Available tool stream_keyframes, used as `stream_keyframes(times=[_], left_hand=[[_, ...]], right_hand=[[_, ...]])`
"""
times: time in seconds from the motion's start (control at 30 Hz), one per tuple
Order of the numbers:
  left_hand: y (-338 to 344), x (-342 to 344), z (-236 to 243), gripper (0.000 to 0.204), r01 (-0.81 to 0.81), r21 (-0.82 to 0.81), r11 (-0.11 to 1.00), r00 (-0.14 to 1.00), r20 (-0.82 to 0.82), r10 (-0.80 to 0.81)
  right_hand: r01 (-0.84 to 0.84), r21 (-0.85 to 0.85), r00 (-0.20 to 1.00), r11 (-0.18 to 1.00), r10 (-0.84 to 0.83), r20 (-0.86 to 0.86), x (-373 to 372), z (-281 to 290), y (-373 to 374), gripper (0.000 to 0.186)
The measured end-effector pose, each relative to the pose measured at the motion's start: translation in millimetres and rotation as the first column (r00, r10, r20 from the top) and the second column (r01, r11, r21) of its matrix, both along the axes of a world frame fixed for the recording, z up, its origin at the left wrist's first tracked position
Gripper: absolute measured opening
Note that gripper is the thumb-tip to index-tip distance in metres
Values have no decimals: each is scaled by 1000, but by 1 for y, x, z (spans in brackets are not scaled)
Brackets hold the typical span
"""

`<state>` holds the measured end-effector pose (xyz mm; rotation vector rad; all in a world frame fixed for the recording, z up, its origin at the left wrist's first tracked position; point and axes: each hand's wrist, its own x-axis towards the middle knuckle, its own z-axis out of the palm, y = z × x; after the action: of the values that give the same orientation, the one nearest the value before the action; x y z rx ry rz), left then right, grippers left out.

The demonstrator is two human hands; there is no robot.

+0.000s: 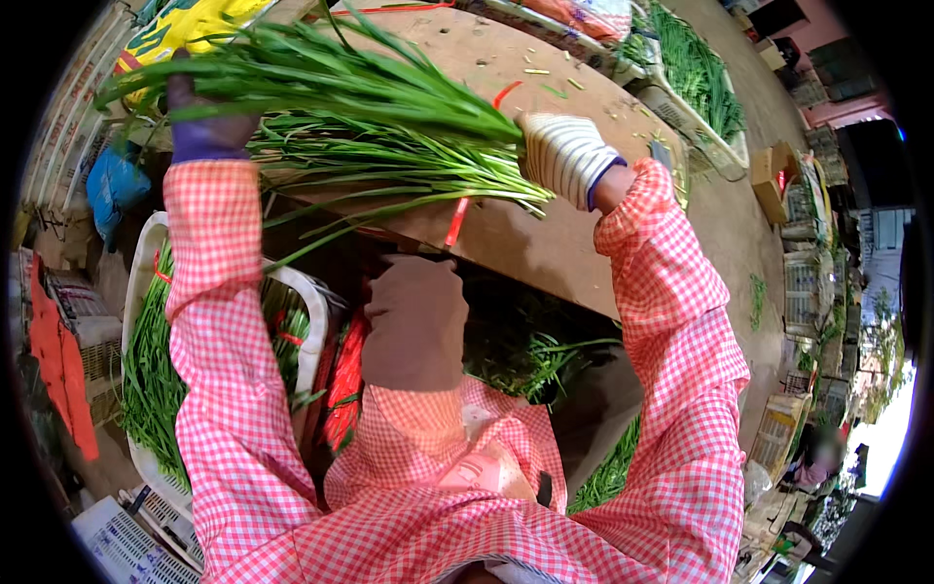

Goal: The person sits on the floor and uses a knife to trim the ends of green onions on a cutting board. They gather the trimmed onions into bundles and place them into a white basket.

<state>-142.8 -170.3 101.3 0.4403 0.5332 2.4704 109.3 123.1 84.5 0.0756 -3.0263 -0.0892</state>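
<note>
A long bunch of green garlic chives (341, 86) is raised over the table, leaves to the left and cut stems to the right. My right hand (566, 156), in a white striped glove, is closed round the stem end. In a dark purple glove, my left hand (212, 125) touches the leafy end; leaves cover most of its fingers, and some blur shows there. Beneath the raised bunch, more chives (409, 165) lie across the table edge, stems to the right. Red ties (457, 222) show at the table edge and near the stems.
The brown wooden table (574, 248) bears scattered stem scraps. A white crate (136, 292) of chives stands by my left arm, another green-filled crate (696, 83) at the far right. A yellow bag (185, 29) lies far left, a blue bag (115, 190) below it. A cardboard box (773, 180) stands right.
</note>
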Motion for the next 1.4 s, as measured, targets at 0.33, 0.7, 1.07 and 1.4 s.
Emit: stream_keyframes(times=[0.33, 0.7, 1.07, 1.4], left_hand=[[42, 96, -11, 59, -972, -108, 208, 125, -990, 68], [161, 158, -114, 75, -781, -192, 594, -277, -747, -605], [153, 164, -121, 69, -774, 14, 633, -455, -708, -540], [129, 174, -119, 45, -738, 41, 674, -539, -637, -551]], right_hand=[[8, -86, 984, 996, 8, 176, -7, -78, 32, 10], [240, -298, 966, 924, -198, 166, 36, -52, 64, 47], [398, -167, 895, 902, -342, 285, 98, -95, 74, 14], [367, -231, 920, 901, -315, 233, 88, -107, 58, 17]])
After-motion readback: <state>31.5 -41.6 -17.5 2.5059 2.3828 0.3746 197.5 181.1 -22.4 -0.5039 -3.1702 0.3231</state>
